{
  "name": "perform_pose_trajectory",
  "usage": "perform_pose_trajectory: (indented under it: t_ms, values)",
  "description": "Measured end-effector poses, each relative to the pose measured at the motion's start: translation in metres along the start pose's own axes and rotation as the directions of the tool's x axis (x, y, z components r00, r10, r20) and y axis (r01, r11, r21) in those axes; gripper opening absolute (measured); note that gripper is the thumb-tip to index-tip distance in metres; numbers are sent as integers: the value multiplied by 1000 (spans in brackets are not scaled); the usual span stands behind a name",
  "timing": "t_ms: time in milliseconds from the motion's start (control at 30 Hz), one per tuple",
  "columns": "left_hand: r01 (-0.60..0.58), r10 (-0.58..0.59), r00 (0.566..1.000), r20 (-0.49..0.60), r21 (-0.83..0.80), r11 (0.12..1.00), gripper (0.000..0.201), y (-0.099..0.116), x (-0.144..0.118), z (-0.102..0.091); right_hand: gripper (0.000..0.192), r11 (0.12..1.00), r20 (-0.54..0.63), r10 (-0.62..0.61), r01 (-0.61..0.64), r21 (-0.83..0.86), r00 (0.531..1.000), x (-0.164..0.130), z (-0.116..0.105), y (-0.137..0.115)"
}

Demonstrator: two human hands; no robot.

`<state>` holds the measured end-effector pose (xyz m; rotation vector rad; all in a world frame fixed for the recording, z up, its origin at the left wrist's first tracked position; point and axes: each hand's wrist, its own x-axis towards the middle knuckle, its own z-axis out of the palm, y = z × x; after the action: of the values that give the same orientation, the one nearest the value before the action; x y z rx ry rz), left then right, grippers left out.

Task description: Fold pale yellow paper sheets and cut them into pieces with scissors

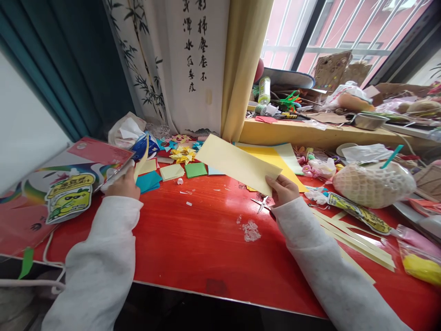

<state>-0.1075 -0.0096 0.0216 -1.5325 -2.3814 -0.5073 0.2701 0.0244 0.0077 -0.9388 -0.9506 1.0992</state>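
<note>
Two hands [284, 188], smooth rectangular paper [237, 163]

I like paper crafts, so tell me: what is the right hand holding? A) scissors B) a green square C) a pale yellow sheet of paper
C: the right hand grips the corner of a pale yellow sheet lifted above the red table.

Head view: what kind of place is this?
Probably a home craft desk by a window: paper squares and cut strips litter the red table, scissors beside the right hand, cluttered sill.
</note>
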Motion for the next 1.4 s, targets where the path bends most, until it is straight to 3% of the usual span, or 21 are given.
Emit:
perform_pose_trajectory:
  t_ms: [100, 167, 233, 267, 333, 367, 400, 433, 467, 533, 600, 667, 700, 733, 800, 900, 933, 1167, 1400]
  values:
    - [-119, 59, 951, -304, -184, 976, 48, 11, -14, -15, 28, 999, -46, -43, 44, 10, 998, 1, -4, -17]
    - [-271, 142, 908, -393, -293, 917, 46, 23, -32, -17, 23, 998, -60, -61, 61, -5, 996, 4, -11, -29]
    - [-442, 351, 893, -280, -410, 798, 45, 36, -50, -11, 19, 999, -24, -39, 38, -32, 999, 9, -21, -39]
    - [-523, 517, 842, -154, -470, 711, 44, 41, -57, -6, 20, 999, -1, -8, 8, -44, 1000, 11, -26, -43]
    - [-607, 776, 623, 92, -569, 555, 42, 48, -68, 6, 24, 993, 55, 96, -92, -74, 994, 14, -33, -46]
    - [-622, 835, 525, 165, -595, 509, 40, 49, -71, 10, 28, 986, 83, 149, -141, -92, 985, 14, -34, -45]
    - [-628, 858, 473, 201, -606, 488, 39, 50, -72, 14, 30, 978, 109, 188, -176, -109, 976, 13, -34, -42]
    - [-629, 861, 465, 206, -608, 485, 38, 49, -72, 17, 31, 971, 136, 218, -201, -130, 966, 12, -32, -38]
    - [-623, 853, 485, 193, -608, 492, 38, 47, -70, 19, 31, 964, 165, 239, -213, -159, 957, 10, -29, -32]
    - [-588, 808, 565, 169, -604, 538, 38, 43, -63, 19, 29, 946, 221, 274, -222, -236, 936, 6, -22, -16]
    - [-497, 688, 713, 137, -594, 633, 35, 38, -54, 16, 26, 912, 267, 328, -229, -340, 906, 3, -13, 3]
    - [-315, 464, 876, 131, -573, 757, 35, 34, -46, 15, 21, 881, 289, 364, -228, -414, 885, 1, -4, 20]
    - [-217, 355, 922, 153, -554, 804, 37, 32, -44, 15, 17, 868, 294, 374, -220, -446, 879, 1, 1, 26]
    - [-148, 285, 940, 188, -528, 836, 38, 32, -43, 16, 15, 854, 295, 377, -206, -477, 878, 0, 5, 30]
    - [-176, 327, 906, 267, -466, 867, 47, 33, -47, 20, 13, 827, 281, 358, -163, -537, 891, -2, 15, 34]
    - [-423, 558, 771, 306, -409, 808, 76, 36, -59, 24, 23, 789, 233, 292, -96, -606, 928, -8, 26, 31]
    - [-469, 592, 744, 309, -389, 793, 84, 37, -62, 25, 28, 779, 223, 280, -86, -621, 934, -10, 29, 29]
    - [-500, 587, 738, 333, -313, 807, 95, 40, -64, 23, 58, 773, 151, 355, -199, -602, 923, -10, 26, 28]
    - [-515, 592, 750, 294, -300, 803, 89, 40, -64, 26, 38, 808, 242, 443, -268, -525, 863, -10, 28, 32]
